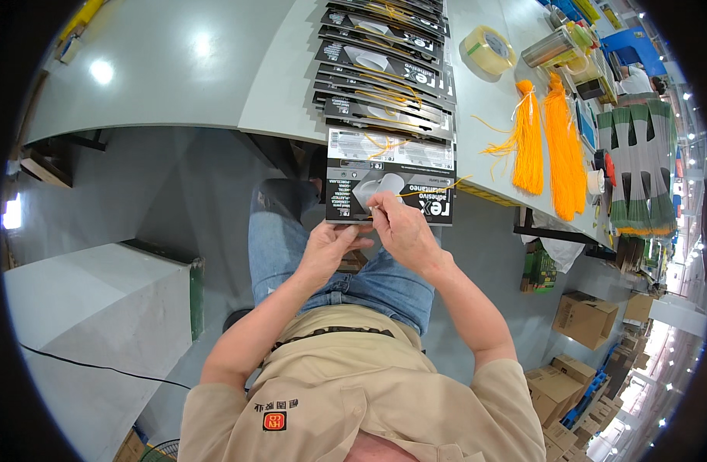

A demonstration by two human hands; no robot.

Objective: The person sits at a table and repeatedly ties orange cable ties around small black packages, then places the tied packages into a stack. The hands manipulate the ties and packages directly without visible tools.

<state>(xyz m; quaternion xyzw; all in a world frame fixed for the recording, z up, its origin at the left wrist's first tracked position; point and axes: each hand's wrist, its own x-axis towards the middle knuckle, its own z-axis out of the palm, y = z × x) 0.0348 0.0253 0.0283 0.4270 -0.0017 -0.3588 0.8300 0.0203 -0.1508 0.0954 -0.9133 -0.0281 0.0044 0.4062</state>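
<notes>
A black, grey and white printed cardboard package [362, 196] lies at the table's near edge, part of it reaching out over my lap. At its front edge, my left hand [330, 248] pinches the card between thumb and fingers. My right hand [408, 234] is bent over the front edge, thumb and fingertips together on a thin orange cord [431, 189]. This cord trails right past the package's side; its other end is hidden by my fingers. Another orange cord [382, 145] lies loosely knotted on the package's white upper panel.
Overlapping matching packages [382, 63] with orange cords run up the table [284, 75]. To the right are a clear tape roll [489, 49], two bundles of orange cord [528, 138], a metal cup [546, 46] and green-grey packages [642, 167]. Cardboard boxes [584, 317] stand on the floor.
</notes>
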